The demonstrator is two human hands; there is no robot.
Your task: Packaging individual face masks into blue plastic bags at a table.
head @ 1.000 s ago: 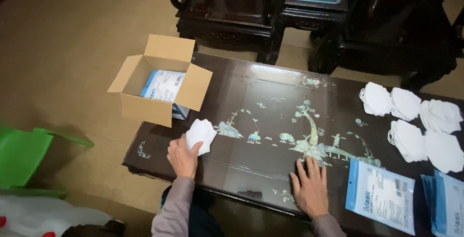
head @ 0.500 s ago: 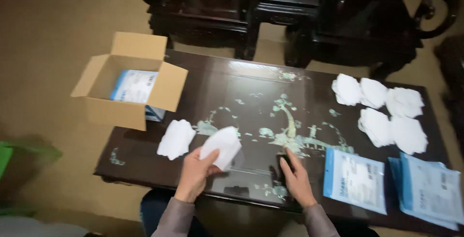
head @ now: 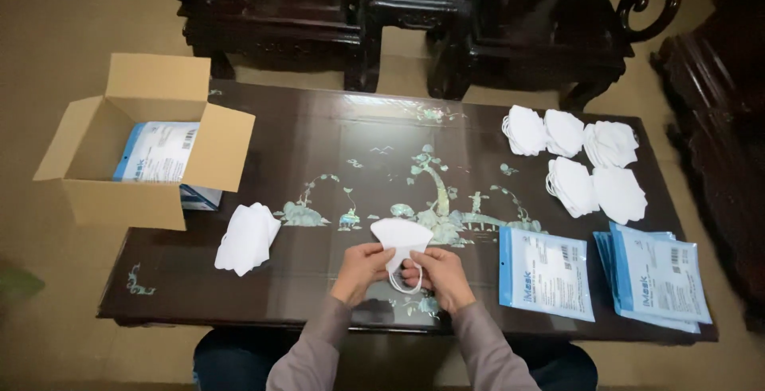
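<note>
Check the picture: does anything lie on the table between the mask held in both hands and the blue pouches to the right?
Nothing visible does. The mask is held by both hands; bare tabletop separates it from the nearest blue pouch.

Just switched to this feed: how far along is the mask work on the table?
Done: a small stack of white masks lies at the left, and packets sit in the open cardboard box. In hand: left hand and right hand both hold one folded mask. Left: several mask piles and empty-looking blue pouches wait at the right.
</note>
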